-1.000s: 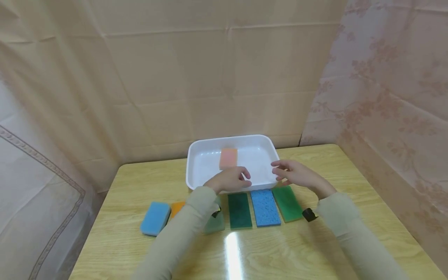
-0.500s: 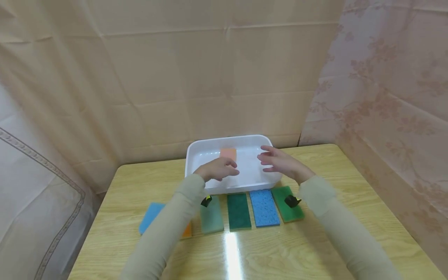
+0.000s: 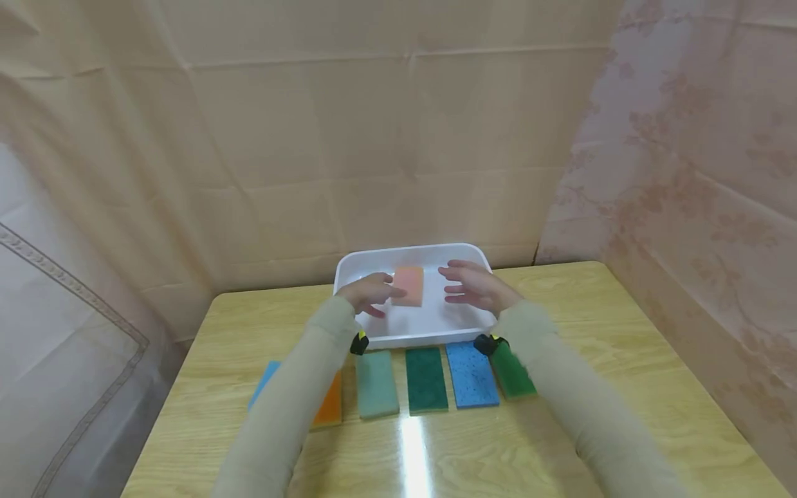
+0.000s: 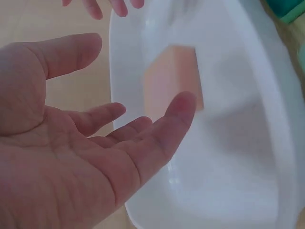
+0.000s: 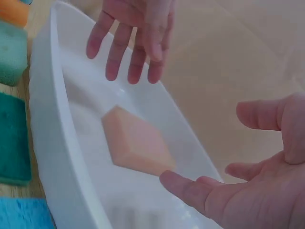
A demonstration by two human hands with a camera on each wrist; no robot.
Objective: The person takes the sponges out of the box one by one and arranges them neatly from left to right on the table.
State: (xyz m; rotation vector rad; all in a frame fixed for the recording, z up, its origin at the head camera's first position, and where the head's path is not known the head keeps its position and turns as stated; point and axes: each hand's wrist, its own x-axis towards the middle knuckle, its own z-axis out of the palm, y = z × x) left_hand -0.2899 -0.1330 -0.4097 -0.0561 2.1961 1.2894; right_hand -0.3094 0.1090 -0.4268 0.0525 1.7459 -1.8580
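A pink-orange sponge (image 3: 409, 286) lies flat on the floor of a white tray (image 3: 398, 342) at the back of the table. My left hand (image 3: 370, 292) hovers over the tray to the left of the sponge, fingers spread and relaxed, holding nothing. Over the tray's right part is my right hand (image 3: 478, 287), its loosely bent fingers turned toward the sponge and also holding nothing. Both wrist views show the sponge (image 4: 164, 78) between the two hands, with space between thumb and fingers. Whether a left fingertip touches the sponge cannot be told.
In a row before the tray lie a pale green sponge (image 3: 377, 385), a dark green sponge (image 3: 426, 380), a speckled blue sponge (image 3: 473, 377) and a green sponge (image 3: 513, 373). The left sleeve partly covers an orange sponge (image 3: 331, 404) and a light blue sponge (image 3: 264, 382). A curtain hangs behind.
Both hands have moved over the tray: the left went leftward and a little back, the right leftward and back. The pink-orange sponge, partly covered before, now shows more fully and stays in place.
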